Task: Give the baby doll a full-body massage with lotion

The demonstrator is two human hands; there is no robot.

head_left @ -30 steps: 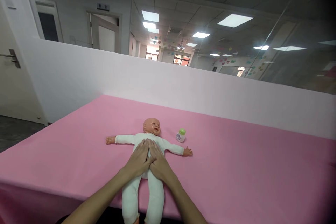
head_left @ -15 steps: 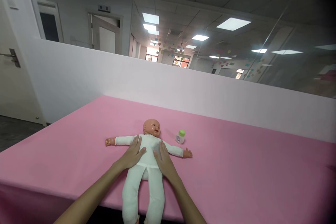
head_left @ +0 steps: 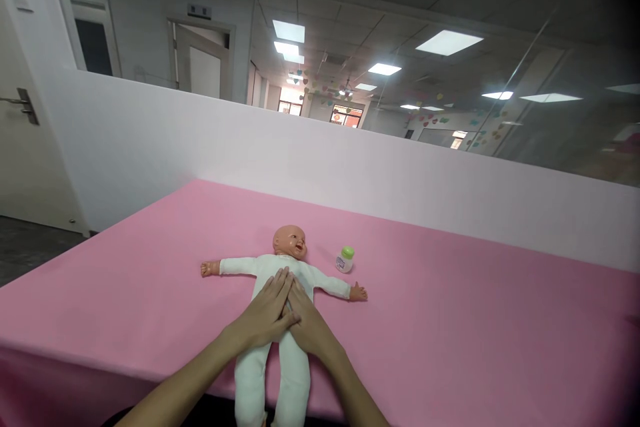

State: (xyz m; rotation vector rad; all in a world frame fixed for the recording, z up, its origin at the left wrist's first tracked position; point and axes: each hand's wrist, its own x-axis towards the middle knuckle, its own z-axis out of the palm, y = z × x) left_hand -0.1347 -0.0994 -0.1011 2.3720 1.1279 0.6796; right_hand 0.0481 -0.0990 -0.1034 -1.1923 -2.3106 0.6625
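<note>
doll (head_left: 270,265) lies on its back on the desk (head_left: 475,320), legs across the near edge. we hold the left hand (head_left: 263,317) and the right hand (head_left: 309,321) together, flat on its torso, touching at the thumbs. we judge this hand contact to be under way; how much is left, we cannot tell. the lidded jar (head_left: 345,260) stands apart. we note a white cloth body, spread arms and a glossy bald head.

Ceiling panels (head_left: 449,43) glow; glass (head_left: 545,130) tops the white wall (head_left: 350,163).
</note>
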